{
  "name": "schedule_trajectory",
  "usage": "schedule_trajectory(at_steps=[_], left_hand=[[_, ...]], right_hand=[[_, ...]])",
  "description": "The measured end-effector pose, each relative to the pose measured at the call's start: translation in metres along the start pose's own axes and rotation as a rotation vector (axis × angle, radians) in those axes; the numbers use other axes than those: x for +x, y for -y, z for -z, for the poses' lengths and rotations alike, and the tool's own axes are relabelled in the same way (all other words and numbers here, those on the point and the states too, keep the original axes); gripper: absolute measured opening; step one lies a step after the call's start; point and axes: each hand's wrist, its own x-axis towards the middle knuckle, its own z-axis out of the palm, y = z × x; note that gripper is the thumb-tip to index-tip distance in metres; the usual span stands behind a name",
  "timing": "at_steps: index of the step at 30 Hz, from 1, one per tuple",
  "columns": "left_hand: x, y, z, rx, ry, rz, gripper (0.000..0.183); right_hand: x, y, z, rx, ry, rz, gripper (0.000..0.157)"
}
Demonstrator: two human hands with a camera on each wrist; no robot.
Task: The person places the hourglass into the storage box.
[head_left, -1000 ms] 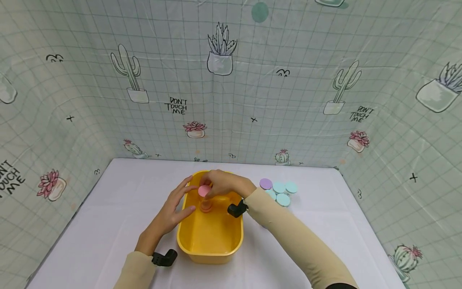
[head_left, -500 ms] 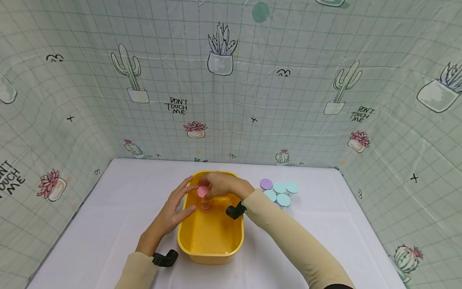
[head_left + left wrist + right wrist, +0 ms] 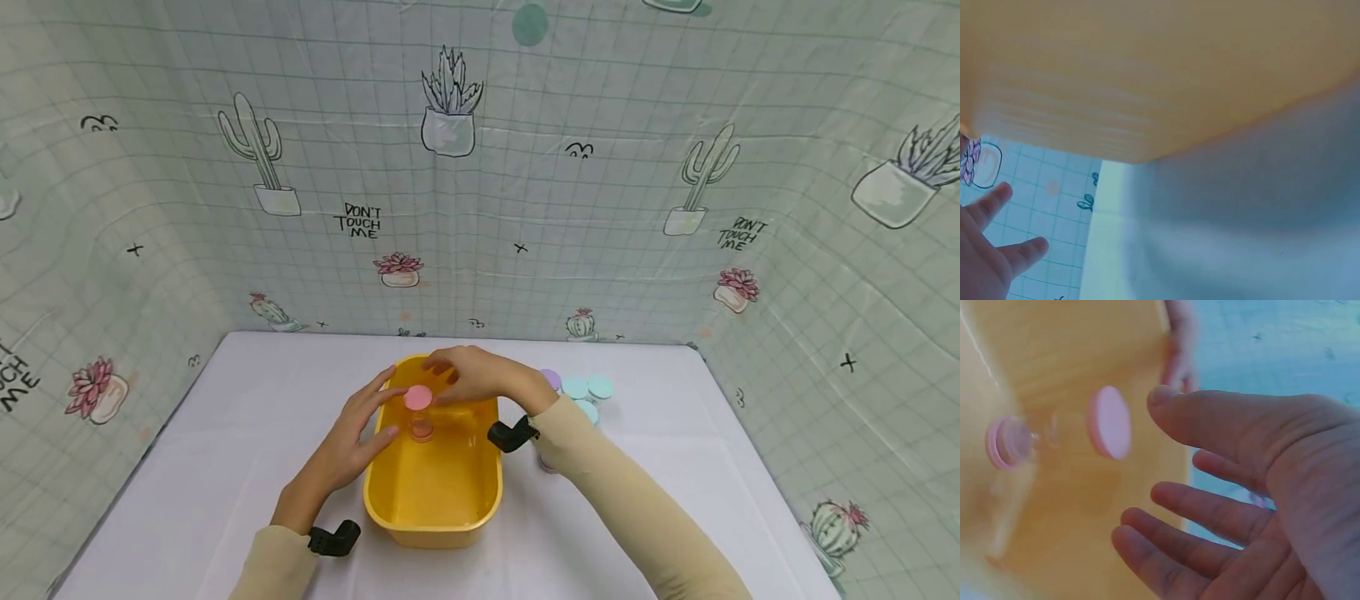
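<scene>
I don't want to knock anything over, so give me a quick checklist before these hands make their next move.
1. Container upright inside the yellow tub: ok, its pink top is uppermost.
2. Right hand off the container: ok, the right wrist view shows a gap.
3. Left hand off the pink top: cannot tell, a fingertip is very close to its edge.
4. Blue discs and purple disc outside the tub: ok, to its right.
5. Whole group beyond the tub in plain sight: not ok, the right sleeve partly hides it.
</scene>
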Motion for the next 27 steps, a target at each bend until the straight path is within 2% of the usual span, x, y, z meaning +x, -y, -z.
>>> schedule_trajectory(at_steps=[3, 7, 14, 19, 27], left_hand=[[-0.002, -0.001, 0.003, 0.037, 0.012, 0.009, 0.052], [-0.004, -0.002, 0.006, 0.066, 0.011, 0.009, 0.055], [-0.007, -0.002, 0.007, 0.066, 0.010, -0.025, 0.054], [-0.009, -0.001, 0.005, 0.064, -0.005, -0.050, 0.054], [-0.011, 0.002, 0.000, 0.059, -0.033, -0.066, 0.054]], right_hand=[[-0.017, -0.006, 0.013, 0.028, -0.044, 0.030, 0.053], [-0.046, -0.019, 0.032, 0.054, -0.115, 0.008, 0.052], [-0.100, -0.064, 0.056, 0.000, -0.240, -0.041, 0.050], [-0.127, -0.103, 0.056, -0.032, -0.311, -0.112, 0.054], [-0.159, -0.153, 0.038, 0.025, -0.411, -0.206, 0.065]])
